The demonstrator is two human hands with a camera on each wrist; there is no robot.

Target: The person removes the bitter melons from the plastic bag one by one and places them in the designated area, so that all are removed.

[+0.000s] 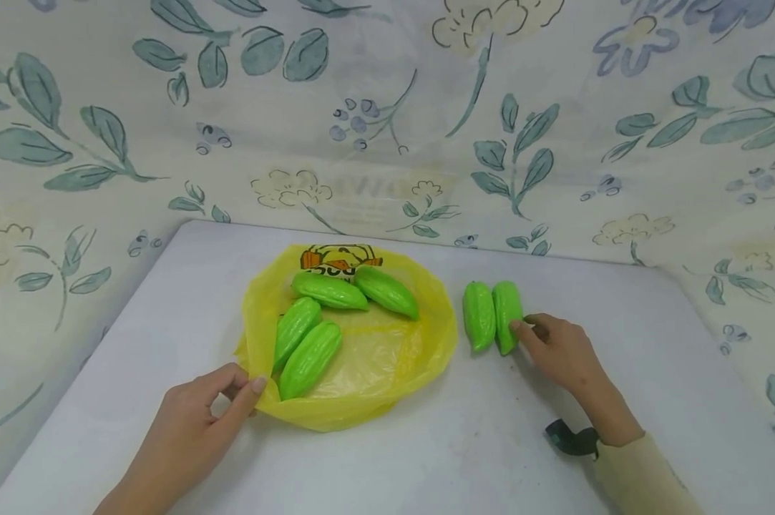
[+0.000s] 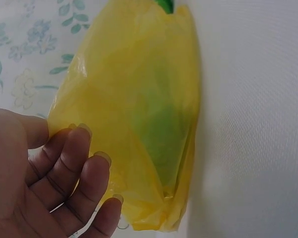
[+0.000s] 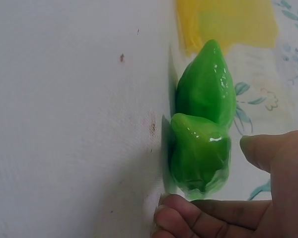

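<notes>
Head view: left hand (image 1: 194, 422) pinches yellow bag (image 1: 374, 365).

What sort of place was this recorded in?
Likely a staged indoor tabletop set-up, though the wider room is unseen. A flat white table meets a pale backdrop printed with blue-green leaves; on the table, a thin yellow plastic bag lies beside two glossy green, elongated vegetable-like pieces.
</notes>
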